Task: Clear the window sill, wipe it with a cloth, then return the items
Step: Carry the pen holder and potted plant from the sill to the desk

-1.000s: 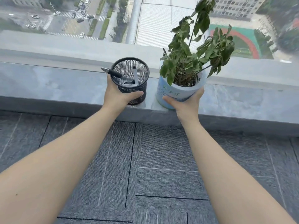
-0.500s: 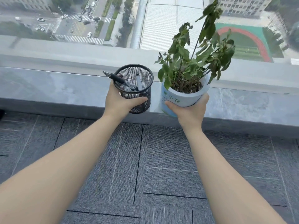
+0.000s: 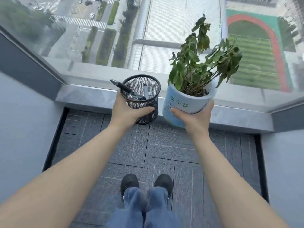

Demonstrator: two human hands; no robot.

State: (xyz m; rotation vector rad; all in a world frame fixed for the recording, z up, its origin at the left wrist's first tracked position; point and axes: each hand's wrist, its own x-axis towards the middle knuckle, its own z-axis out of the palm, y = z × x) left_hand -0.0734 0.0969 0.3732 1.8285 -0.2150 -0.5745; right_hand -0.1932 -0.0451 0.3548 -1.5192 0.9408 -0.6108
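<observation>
My left hand (image 3: 128, 112) grips a black mesh pen holder (image 3: 143, 97) with a black pen (image 3: 125, 89) and a grey pen inside. My right hand (image 3: 195, 117) holds a pale blue plant pot (image 3: 184, 104) with green writing; a leafy plant (image 3: 202, 63) grows in it. Both items are lifted clear of the grey stone window sill (image 3: 85, 97) and hang over its front edge, above the carpet. No cloth is in view.
The sill runs across a recess between two grey walls (image 3: 24, 122), with window glass (image 3: 164, 30) behind it. Grey carpet tiles (image 3: 164, 153) cover the floor. My black shoes (image 3: 146, 183) stand a step back from the sill.
Both hands lifted the pen holder and the plant pot off the sill and drew them back toward me. My view tilted down, so my feet and the side walls now show.
</observation>
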